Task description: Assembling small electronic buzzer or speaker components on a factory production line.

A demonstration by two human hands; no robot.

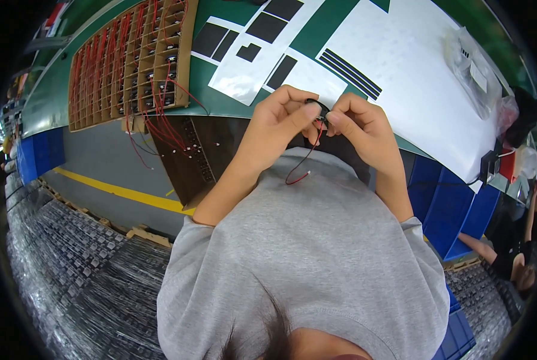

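Note:
Between my two hands, at the near edge of the green table, is a small black wired part (322, 110). My left hand (282, 120) is closed, with its thumb and fingers pinching the part's left side. Most of it is hidden by the fingers. My right hand (364, 125) pinches the part's right side between thumb and fingertips. From it a thin red-and-black lead (305, 159) hangs in front of my grey shirt, ending in a small white connector (308, 173).
A divided cardboard tray (186, 60) at the left holds many black parts with red wires, some draping over its edge. White sheets with black adhesive-looking pieces (265, 27) lie ahead. At the right are a clear plastic bag (469, 75), blue bins (454, 204) and another person's arm (478, 247).

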